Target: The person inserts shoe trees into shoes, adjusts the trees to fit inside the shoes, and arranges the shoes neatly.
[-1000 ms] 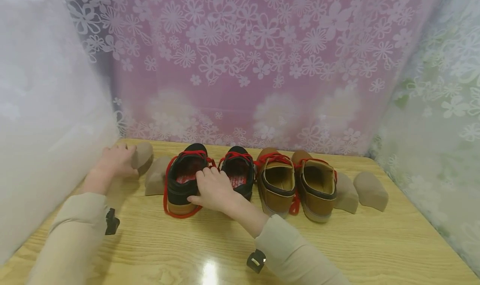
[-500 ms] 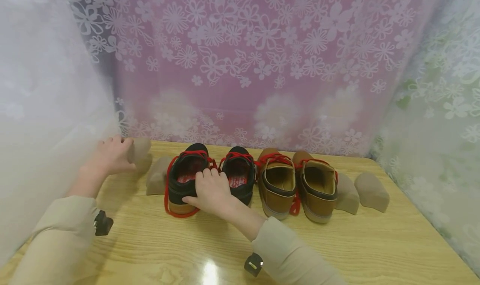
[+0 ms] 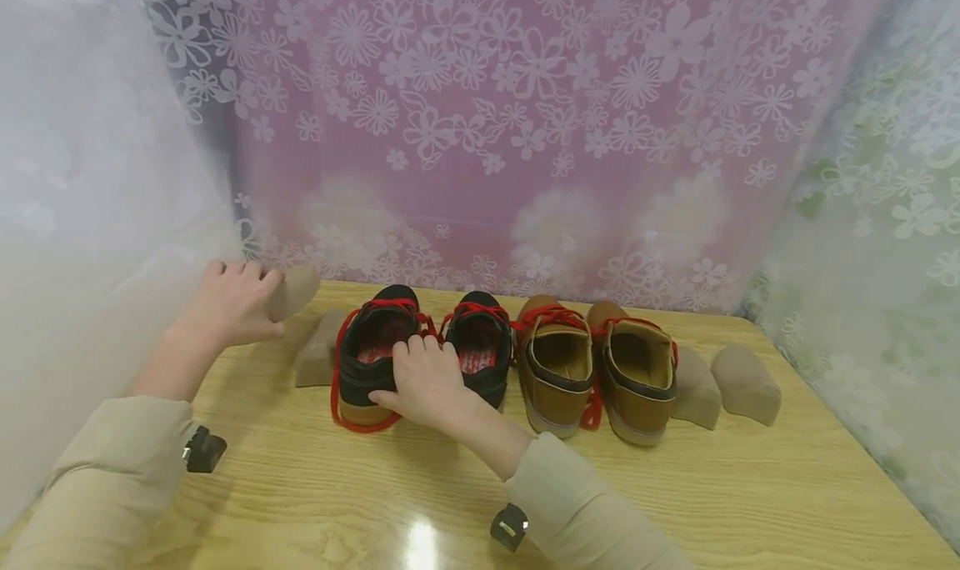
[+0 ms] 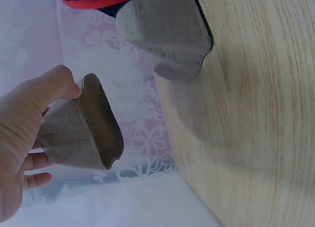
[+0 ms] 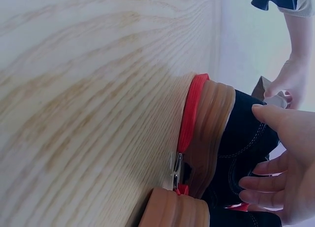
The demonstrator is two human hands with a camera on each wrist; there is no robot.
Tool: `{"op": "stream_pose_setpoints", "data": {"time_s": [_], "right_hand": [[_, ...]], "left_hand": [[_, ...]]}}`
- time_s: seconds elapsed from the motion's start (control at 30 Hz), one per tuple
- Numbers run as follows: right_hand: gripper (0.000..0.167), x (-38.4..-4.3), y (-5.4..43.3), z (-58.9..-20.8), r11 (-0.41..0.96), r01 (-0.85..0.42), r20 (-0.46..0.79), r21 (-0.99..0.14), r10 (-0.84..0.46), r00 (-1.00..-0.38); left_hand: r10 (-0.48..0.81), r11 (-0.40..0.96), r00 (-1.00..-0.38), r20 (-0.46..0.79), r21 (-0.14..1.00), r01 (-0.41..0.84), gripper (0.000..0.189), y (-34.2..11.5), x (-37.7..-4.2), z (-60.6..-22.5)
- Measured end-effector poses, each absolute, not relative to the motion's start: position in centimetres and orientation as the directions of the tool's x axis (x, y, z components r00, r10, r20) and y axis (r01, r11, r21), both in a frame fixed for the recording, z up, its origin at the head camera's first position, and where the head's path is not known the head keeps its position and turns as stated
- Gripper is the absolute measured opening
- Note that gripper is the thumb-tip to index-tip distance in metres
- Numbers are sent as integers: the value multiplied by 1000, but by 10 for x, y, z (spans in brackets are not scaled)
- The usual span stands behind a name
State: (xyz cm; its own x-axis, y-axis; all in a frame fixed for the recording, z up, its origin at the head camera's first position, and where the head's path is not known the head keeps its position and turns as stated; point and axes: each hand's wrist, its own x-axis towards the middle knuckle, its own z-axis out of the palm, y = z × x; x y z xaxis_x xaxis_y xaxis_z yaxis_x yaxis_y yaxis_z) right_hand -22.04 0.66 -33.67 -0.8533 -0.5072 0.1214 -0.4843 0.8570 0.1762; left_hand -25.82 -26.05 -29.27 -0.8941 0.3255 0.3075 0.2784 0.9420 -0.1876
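Note:
In the head view my left hand (image 3: 232, 303) holds a beige moulded shoe insert (image 3: 294, 291) off the table at the far left. The left wrist view shows the hollow insert (image 4: 74, 136) between thumb and fingers, its open underside turned away from the palm. Another beige insert (image 3: 317, 349) lies beside the left black shoe (image 3: 367, 378), which has red laces. My right hand (image 3: 429, 382) is at this shoe's heel, over the gap to the other black shoe (image 3: 491, 378). In the right wrist view, its thumb and loosely bent fingers lie along the black upper (image 5: 243, 123).
Two brown shoes (image 3: 555, 387) with red laces stand right of the black pair. Two more beige inserts (image 3: 745, 384) lie beyond them. A pink flowered curtain (image 3: 480, 178) hangs behind the wooden table (image 3: 337, 503); pale sheets close off both sides.
My left hand has raised the insert off the table, swinging left and then slightly back right. My right hand has stayed almost still at the black shoe.

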Motion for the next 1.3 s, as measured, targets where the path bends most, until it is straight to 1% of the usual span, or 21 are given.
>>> {"op": "stream_pose_setpoints", "data": {"time_s": [0.13,0.27,0.5,0.6,0.73,1.07,1.2,1.3], "right_hand": [[65,-221,8,-336,856,-481,116,187,-506,-855],[65,-221,9,-333,857,-479,110,189,-504,-857],[63,-222,10,-332,861,-477,106,176,-498,-860],[62,-222,10,-333,860,-479,112,175,-501,-858],[60,-224,10,-334,858,-484,116,171,-506,-855],[57,-223,11,-336,850,-499,108,168,-519,-848],[56,-222,12,-336,845,-508,119,169,-529,-840],[55,-222,13,-336,838,-518,129,170,-540,-832]], "left_hand": [[353,930,-885,305,-215,297,65,-251,-256,-287],[379,922,-874,304,-205,328,67,-241,-253,-282],[433,901,-816,384,-184,392,60,-227,-249,-278],[441,898,-811,384,-187,399,60,-223,-245,-276],[449,893,-813,369,-217,395,60,-219,-241,-273],[481,869,-795,370,-323,375,64,-210,-230,-266],[496,859,-780,383,-345,377,62,-207,-226,-264],[503,858,-766,400,-335,389,59,-204,-223,-263]]}}
